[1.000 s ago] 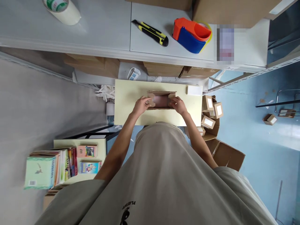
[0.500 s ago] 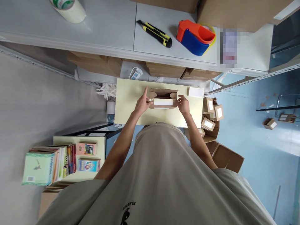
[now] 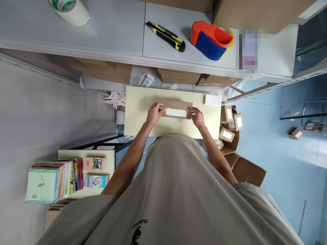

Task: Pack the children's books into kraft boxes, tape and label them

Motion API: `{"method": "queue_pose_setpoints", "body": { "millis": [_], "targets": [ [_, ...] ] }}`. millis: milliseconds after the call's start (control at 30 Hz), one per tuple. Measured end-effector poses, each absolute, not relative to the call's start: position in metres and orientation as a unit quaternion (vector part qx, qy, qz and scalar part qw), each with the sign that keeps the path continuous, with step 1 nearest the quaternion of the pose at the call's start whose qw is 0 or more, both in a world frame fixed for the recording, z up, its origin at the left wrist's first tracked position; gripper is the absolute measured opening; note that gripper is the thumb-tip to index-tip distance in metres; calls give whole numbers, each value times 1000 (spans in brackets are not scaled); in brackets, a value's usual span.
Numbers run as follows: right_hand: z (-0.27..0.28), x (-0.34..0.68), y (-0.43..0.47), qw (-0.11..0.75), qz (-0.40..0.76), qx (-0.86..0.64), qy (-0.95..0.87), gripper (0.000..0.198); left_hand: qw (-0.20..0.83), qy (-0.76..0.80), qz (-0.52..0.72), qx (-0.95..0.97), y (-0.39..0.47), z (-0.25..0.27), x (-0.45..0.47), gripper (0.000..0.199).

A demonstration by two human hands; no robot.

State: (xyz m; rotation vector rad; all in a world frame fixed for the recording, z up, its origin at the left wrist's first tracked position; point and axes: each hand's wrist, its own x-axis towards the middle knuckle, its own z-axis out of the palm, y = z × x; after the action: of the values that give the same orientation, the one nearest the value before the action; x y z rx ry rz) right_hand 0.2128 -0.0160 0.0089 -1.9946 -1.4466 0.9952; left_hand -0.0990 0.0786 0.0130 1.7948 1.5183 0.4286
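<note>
A small cardboard box (image 3: 177, 104) with a white label (image 3: 176, 112) lies on the pale yellow table (image 3: 138, 126). Its top flap covers the opening, and a thin gap or edge runs between flap and labelled side. My left hand (image 3: 154, 113) grips the box's left end, fingers bent at the corner where something shiny, like clear tape, shows. At the right end, my right hand (image 3: 197, 117) pinches the corner by the flap's edge. The fingertips of both hands are partly hidden against the cardboard.
A white label stack (image 3: 213, 99) sits at the table's right. On the shelf above are a utility knife (image 3: 167, 36), a tape dispenser (image 3: 211, 40) and a tape roll (image 3: 73, 13). Labelled boxes (image 3: 227, 134) lie right; books (image 3: 43, 183) stand lower left.
The box's top flap has gone from open to folded down over the opening. My left index finger has come down from pointing up, and my right hand has moved onto the box's corner.
</note>
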Motion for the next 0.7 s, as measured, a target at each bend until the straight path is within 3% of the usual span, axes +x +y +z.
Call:
{"method": "queue_pose_setpoints", "body": {
  "millis": [433, 700],
  "targets": [
    [3, 238, -43, 333, 421, -741, -404, 29, 409, 615, 164, 654, 45, 6, -89, 8],
    [-5, 237, -34, 381, 464, -731, -324, 47, 511, 649, 202, 526, 52, -5, -86, 15]
  ]
}}
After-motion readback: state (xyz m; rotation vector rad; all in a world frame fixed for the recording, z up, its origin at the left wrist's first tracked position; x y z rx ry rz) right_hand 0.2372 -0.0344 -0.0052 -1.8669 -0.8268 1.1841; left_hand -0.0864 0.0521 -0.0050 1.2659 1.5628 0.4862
